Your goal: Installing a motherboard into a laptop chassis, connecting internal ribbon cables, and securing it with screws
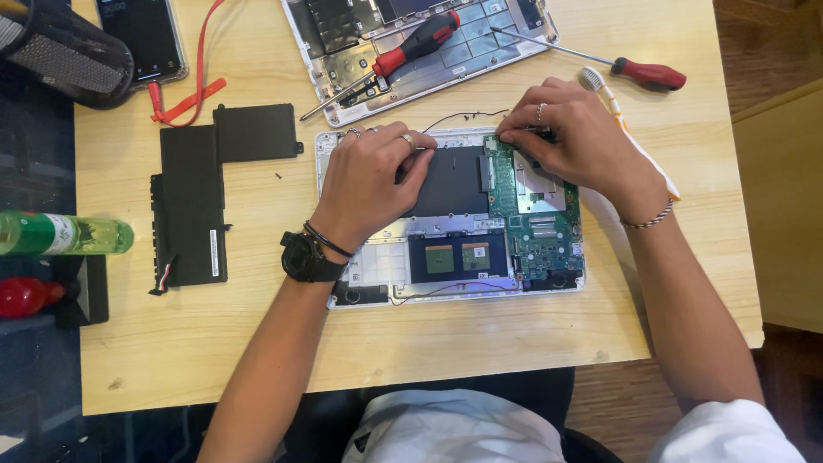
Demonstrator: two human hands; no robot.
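An opened laptop base lies on the wooden table, with its green circuit board exposed on the right side. My left hand rests on the dark inner panel near the laptop's back edge, fingers curled and holding nothing that I can see. My right hand pinches at the top corner of the circuit board, fingertips closed on a small dark part there. A thin black wire runs along the back edge between both hands.
A removed black battery pack lies at the left. The laptop's bottom cover sits at the back with a red-handled screwdriver on it; another screwdriver and a toothbrush lie right. A phone, green bottle.
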